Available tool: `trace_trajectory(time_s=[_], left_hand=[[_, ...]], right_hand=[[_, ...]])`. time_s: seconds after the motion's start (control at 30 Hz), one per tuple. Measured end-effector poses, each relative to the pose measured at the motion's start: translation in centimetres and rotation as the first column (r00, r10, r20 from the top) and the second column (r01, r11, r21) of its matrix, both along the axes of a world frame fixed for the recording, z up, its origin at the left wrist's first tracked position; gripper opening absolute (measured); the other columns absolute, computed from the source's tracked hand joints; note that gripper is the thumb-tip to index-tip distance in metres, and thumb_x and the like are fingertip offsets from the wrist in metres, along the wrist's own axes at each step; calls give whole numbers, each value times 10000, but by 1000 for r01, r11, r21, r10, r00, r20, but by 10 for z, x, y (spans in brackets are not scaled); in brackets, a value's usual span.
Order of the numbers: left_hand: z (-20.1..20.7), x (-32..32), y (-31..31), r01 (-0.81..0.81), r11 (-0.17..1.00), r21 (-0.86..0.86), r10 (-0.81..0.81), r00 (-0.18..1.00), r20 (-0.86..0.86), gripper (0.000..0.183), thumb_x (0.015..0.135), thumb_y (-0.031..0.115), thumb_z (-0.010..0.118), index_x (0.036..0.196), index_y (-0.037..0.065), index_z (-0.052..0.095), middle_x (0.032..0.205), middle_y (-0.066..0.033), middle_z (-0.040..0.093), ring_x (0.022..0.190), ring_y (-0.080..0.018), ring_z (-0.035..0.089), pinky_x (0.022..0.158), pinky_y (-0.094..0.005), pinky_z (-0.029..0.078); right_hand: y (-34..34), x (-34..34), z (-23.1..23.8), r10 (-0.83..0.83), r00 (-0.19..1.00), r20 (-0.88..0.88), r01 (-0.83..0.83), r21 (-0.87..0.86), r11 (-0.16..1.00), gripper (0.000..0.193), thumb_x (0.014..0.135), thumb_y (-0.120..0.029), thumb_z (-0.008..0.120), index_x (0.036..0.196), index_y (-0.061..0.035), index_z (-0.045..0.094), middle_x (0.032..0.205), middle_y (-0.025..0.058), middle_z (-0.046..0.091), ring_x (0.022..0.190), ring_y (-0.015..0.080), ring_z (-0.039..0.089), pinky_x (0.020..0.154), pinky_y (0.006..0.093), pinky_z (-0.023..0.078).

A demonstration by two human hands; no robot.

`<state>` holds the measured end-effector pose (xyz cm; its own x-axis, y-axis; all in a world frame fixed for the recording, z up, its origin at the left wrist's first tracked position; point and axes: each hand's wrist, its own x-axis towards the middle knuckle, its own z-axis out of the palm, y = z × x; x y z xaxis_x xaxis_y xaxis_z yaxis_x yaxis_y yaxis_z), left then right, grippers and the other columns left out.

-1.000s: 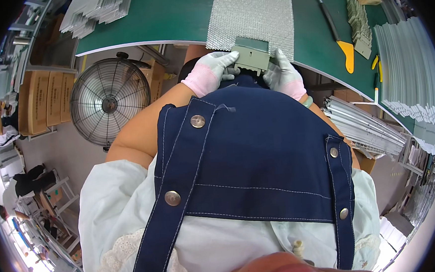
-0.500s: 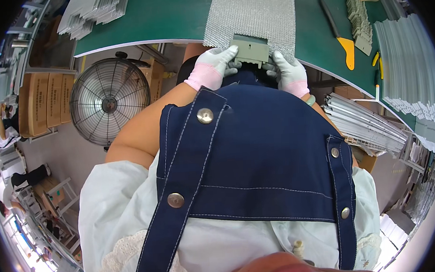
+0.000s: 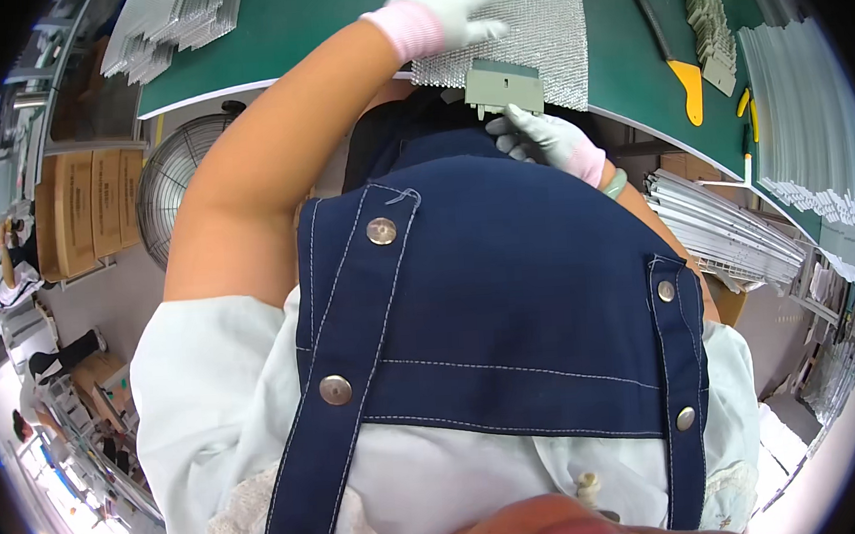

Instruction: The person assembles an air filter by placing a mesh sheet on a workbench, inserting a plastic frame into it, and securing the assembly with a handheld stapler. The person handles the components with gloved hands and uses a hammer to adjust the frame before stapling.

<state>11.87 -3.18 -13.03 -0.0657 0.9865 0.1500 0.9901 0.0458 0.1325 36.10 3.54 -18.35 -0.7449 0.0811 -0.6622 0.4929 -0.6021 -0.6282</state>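
Head view: at the top of the frame, the left hand (image 3: 451,6) is over the silvery textured sheet (image 3: 556,39), its grip open and fingers spread; whether it touches the sheet I cannot tell. Just below, at upper centre, the right hand (image 3: 552,140) has its grip closed on the grey-green part (image 3: 504,84), thumb at the lower edge, seemingly because it alone steadies it by the sheet's near end. Upper right, a black-and-yellow tool (image 3: 688,94) lies on the green tabletop (image 3: 300,25), probably for easy reach.
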Motion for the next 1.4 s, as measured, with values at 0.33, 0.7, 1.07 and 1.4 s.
trace_trajectory(time_s=[0.33,0.7,1.07,1.4], left_hand=[[-29,-1,15,166,985,-45,-171,978,-122,687,907,578,489,1474,198,410,1520,-183,366,1407,-433,284,1146,-582,178],[-37,51,1,-69,995,-72,59,990,-131,654,935,628,428,1501,309,353,1555,-135,329,1449,-372,243,1153,-595,136],[-43,59,8,-113,994,11,113,988,-107,630,937,612,431,1477,290,400,1531,-142,369,1429,-367,289,1135,-596,178],[-33,56,11,-123,991,47,121,992,28,656,905,542,504,1438,164,452,1496,-206,389,1404,-420,309,1131,-609,185]], right_hand=[[-22,-29,-2,-265,952,-151,272,24,962,431,991,-458,535,1052,-37,602,776,-18,543,634,33,444,563,170,383],[-24,-1,19,-501,863,55,503,-19,864,399,991,-376,537,965,12,627,662,37,555,516,58,459,460,187,381],[-22,11,0,-501,850,-161,502,-38,864,405,981,-419,569,1137,-45,563,791,50,582,608,64,474,526,197,396],[-15,1,10,-553,827,-104,561,76,825,288,979,-310,591,1112,-55,568,809,58,604,612,97,522,543,212,416]])
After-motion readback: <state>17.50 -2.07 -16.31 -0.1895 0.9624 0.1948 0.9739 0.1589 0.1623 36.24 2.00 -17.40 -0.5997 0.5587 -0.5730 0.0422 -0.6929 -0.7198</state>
